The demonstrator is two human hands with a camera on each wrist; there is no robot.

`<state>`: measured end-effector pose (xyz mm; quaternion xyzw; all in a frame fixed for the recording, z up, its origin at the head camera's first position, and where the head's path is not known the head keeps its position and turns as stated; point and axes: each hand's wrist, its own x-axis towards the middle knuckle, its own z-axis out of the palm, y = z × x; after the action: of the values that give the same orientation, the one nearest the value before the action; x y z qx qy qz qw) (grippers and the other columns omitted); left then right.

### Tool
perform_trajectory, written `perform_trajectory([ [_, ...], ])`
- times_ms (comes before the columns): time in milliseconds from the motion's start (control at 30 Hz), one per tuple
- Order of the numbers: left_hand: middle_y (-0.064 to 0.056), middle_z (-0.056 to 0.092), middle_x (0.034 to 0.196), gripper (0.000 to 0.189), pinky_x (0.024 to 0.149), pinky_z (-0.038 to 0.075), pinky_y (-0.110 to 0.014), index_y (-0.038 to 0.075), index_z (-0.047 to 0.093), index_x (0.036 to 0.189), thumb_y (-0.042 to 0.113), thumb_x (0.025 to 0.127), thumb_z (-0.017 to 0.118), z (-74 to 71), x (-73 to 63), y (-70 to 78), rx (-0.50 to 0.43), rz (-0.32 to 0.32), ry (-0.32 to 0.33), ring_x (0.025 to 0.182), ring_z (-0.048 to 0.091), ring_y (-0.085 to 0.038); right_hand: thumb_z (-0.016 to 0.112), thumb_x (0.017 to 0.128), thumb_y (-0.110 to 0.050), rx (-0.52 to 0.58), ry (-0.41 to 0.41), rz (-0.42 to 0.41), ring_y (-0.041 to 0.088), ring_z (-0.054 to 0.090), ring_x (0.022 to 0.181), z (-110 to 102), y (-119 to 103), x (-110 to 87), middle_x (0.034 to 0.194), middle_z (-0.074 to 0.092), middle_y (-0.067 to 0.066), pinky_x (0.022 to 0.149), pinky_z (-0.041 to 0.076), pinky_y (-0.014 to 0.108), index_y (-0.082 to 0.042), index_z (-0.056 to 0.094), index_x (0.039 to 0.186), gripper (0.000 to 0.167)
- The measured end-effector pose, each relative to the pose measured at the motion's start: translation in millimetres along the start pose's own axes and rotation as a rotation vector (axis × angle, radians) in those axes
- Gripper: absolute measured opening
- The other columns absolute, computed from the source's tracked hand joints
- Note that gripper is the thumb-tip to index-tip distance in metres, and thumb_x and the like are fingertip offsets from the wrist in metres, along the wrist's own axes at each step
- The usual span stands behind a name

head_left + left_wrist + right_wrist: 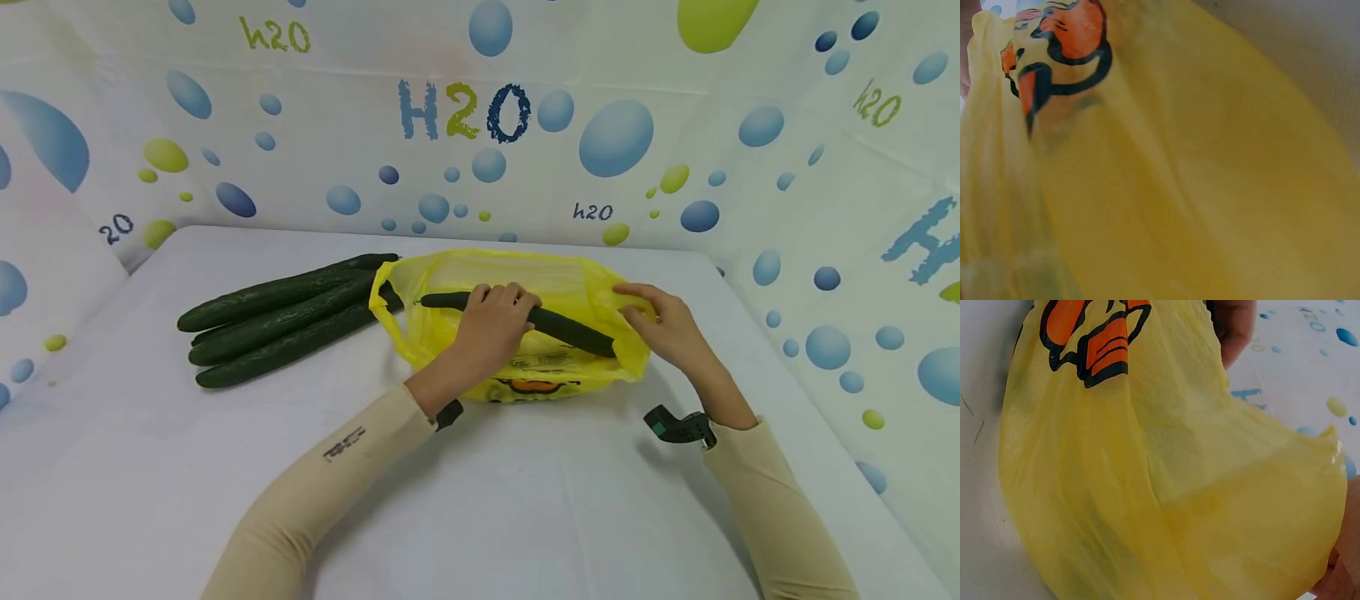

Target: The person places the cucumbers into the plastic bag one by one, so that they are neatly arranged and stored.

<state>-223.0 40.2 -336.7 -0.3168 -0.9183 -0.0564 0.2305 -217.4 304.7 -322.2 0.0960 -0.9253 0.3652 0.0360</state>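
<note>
My left hand (495,327) grips a long dark green cucumber (573,331) around its middle, over the mouth of a yellow plastic bag (442,267). The cucumber slants, with its right end lower and inside the bag's opening. At the right side of the bag, my right hand (660,321) pinches the rim between thumb and fingers and holds it up. In the left wrist view the yellow bag (1179,187) with its orange and black print fills most of the picture and hides the held cucumber. The right wrist view shows the bag's side wall (1104,487) bulging.
Several more cucumbers (277,327) lie side by side on the white table (487,508) to the left, their far ends close to the bag's left handle. A white backdrop (300,167) with blue and green drops stands behind and at both sides.
</note>
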Motion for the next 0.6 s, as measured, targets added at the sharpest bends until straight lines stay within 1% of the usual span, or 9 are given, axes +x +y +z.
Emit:
perform_trajectory([
  [233, -0.009, 0.063, 0.119, 0.029, 0.096, 0.046, -0.042, 0.014, 0.062, 0.123, 0.025, 0.096, 0.062, 4.0, 1.3, -3.7, -0.045, 0.014, -0.071, 0.106, 0.062, -0.026, 0.049, 0.101, -0.013, 0.004, -0.007, -0.003, 0.042, 0.037, 0.136, -1, -3, -0.6, 0.147, 0.043, 0.025, 0.108, 0.033, 0.060, 0.001, 0.052, 0.137, 0.038],
  [333, -0.010, 0.062, 0.120, 0.028, 0.096, 0.046, -0.044, 0.012, 0.061, 0.123, 0.023, 0.097, 0.062, 6.2, 1.7, -5.9, -0.070, 0.018, -0.094, 0.107, 0.062, -0.028, 0.049, 0.101, -0.012, 0.004, -0.006, -0.003, 0.040, 0.041, 0.131, -1, -3, -0.9, 0.147, 0.043, 0.025, 0.106, 0.036, 0.058, 0.001, 0.053, 0.137, 0.038],
  [467, -0.011, 0.061, 0.120, 0.029, 0.098, 0.046, -0.043, 0.011, 0.060, 0.123, 0.021, 0.096, 0.062, 9.4, 2.0, -8.5, -0.092, 0.015, -0.130, 0.108, 0.061, -0.028, 0.049, 0.101, -0.012, 0.007, -0.002, -0.006, 0.037, 0.045, 0.120, -1, -3, -1.2, 0.146, 0.044, 0.025, 0.101, 0.041, 0.054, 0.001, 0.053, 0.137, 0.038],
  [533, -0.011, 0.062, 0.120, 0.029, 0.098, 0.047, -0.042, 0.011, 0.060, 0.123, 0.021, 0.096, 0.062, 11.0, 2.1, -9.4, -0.091, 0.015, -0.148, 0.108, 0.062, -0.028, 0.049, 0.101, -0.012, 0.006, 0.000, -0.006, 0.037, 0.045, 0.120, -1, -3, -1.3, 0.146, 0.044, 0.025, 0.100, 0.042, 0.054, 0.001, 0.053, 0.137, 0.038],
  [600, -0.011, 0.062, 0.120, 0.029, 0.097, 0.048, -0.041, 0.010, 0.060, 0.124, 0.021, 0.097, 0.062, 12.7, 2.1, -10.2, -0.088, 0.014, -0.164, 0.108, 0.062, -0.028, 0.049, 0.101, -0.012, 0.003, 0.000, -0.007, 0.038, 0.045, 0.123, -1, -2, -1.3, 0.145, 0.044, 0.025, 0.102, 0.041, 0.055, 0.001, 0.053, 0.137, 0.038],
])
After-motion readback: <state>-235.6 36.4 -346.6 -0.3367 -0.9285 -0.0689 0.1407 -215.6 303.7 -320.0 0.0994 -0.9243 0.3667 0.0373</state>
